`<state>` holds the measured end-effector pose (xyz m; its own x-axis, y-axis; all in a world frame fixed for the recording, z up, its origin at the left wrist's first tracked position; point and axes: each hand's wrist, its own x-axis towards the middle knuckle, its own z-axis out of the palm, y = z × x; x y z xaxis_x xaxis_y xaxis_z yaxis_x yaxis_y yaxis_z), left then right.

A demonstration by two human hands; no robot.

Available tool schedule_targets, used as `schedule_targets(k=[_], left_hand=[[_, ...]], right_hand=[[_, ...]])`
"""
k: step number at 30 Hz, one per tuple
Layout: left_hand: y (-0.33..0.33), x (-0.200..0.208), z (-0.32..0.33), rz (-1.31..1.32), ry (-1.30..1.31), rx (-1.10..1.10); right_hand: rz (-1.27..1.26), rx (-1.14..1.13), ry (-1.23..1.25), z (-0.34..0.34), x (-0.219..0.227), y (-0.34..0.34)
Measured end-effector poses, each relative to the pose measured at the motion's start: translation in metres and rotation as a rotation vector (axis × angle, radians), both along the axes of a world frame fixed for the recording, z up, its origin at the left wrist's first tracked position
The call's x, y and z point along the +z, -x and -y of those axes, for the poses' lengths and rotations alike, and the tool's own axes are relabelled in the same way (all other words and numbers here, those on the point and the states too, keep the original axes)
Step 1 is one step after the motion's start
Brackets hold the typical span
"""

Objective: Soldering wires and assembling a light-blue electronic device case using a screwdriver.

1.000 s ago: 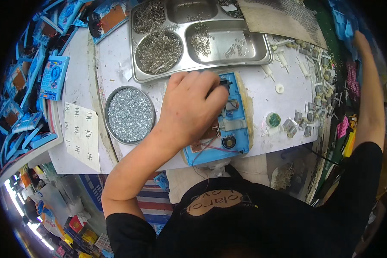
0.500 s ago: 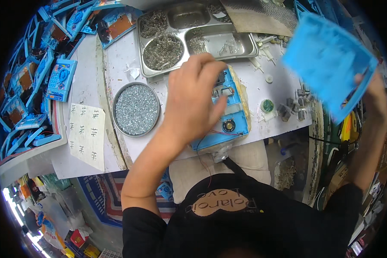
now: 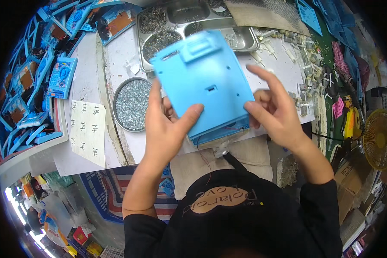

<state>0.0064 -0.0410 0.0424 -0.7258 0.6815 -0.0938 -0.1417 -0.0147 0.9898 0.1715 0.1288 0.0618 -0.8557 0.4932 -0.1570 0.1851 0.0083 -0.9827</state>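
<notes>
A blue plastic back cover [image 3: 206,81] is tilted between my two hands, its smooth outer side with small holes facing up. My left hand [image 3: 165,118] grips its left edge, thumb on top and fingers underneath. My right hand [image 3: 277,109] pinches the lower right corner with the thumb, its index finger stretched away from the edge. Beneath the cover, mostly hidden, lies a blue housing [image 3: 202,138] on a pad at the table's front edge. Thin wires show in the gap at its near side.
A round tin of small screws [image 3: 131,105] stands left of my left hand. Behind is a steel compartment tray [image 3: 253,41] with springs and small metal parts. Many blue toy housings [image 3: 60,77] are piled at left. Motors and white parts [image 3: 303,64] lie at right, near a yellow fan [image 3: 376,137].
My right hand has brought the blue cover from the far right to above the housing. My left hand has moved from the housing onto the cover's left edge.
</notes>
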Motion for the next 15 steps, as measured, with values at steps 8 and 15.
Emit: schedule_targets(k=[8,15], left_hand=[[-0.006,-0.022,0.003,-0.776,0.467,-0.132],[-0.006,-0.021,0.016,-0.669,0.483,-0.115]], right_hand=[[0.157,0.036,-0.535,0.008,-0.049,-0.034],[0.144,0.225,-0.529,-0.010,-0.043,-0.017]])
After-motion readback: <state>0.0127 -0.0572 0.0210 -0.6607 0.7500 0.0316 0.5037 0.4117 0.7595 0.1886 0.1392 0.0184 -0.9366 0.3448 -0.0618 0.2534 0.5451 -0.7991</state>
